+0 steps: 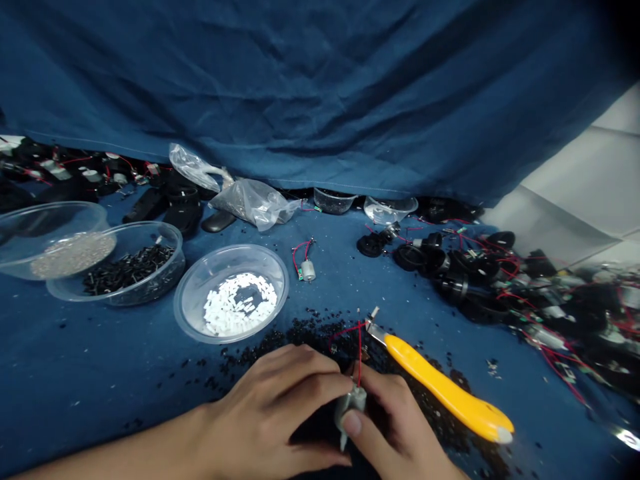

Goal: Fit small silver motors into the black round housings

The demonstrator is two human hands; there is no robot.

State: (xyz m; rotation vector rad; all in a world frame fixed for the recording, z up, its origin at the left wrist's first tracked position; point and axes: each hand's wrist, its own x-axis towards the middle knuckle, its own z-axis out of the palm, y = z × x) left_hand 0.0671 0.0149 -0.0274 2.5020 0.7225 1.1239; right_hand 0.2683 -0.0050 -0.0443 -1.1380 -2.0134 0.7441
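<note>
Near the bottom of the head view, a small silver motor (354,399) with red wires is held upright between my hands. My right hand (400,420) grips it, with the thumb pressed on its casing. My left hand (285,400) is curled around its left side, the index fingertip at the wire end and the thumb lower down; its other fingertips are hidden. A red wire (359,347) rises from the motor. Just right of my hands lies a utility knife (445,383) with a yellow handle, its blade tip beside the wire.
Small black bits (240,353) are scattered around my hands. A clear bowl (183,313) holds white pieces, another bowl (173,267) black pieces. Behind sits another wired motor (308,270). Black housings (450,280) and wires are heaped at right. A plastic bag (260,203) lies by the blue cloth (300,87).
</note>
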